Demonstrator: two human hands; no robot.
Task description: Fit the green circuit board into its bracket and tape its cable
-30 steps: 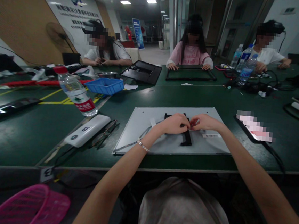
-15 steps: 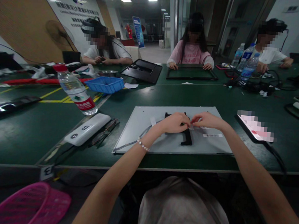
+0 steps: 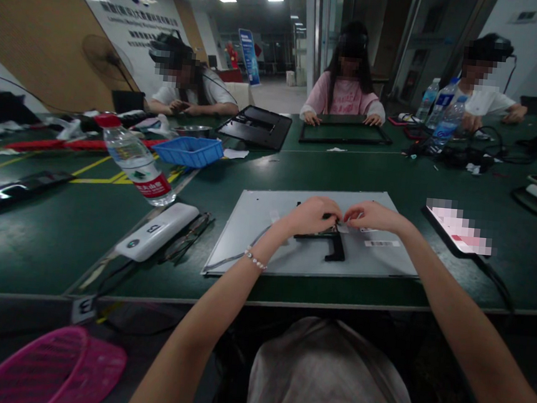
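Note:
A flat grey metal display panel (image 3: 257, 219) lies on the green table in front of me. On its middle sits a black bracket (image 3: 338, 250), with part of a small board showing beside my fingers. My left hand (image 3: 314, 215) rests over the bracket with its fingers curled in a pinch; what they grip is hidden. Close by on the right, my right hand (image 3: 373, 216) pinches at the bracket's edge, near a whitish tab. Whatever is in its fingertips is too small to name. A grey cable (image 3: 240, 257) runs across the panel's left side, under my left wrist.
Left of the panel are glasses (image 3: 189, 238), a white power bank (image 3: 157, 232), a water bottle (image 3: 142, 168) and a blue basket (image 3: 190, 152). A phone (image 3: 458, 227) with a cable lies right. Three people sit across; one holds a black frame (image 3: 344, 141). A pink basket (image 3: 52, 364) stands below.
My left hand has shifted slightly up and left, uncovering more of the bracket and the small board. My right hand stays nearly in place.

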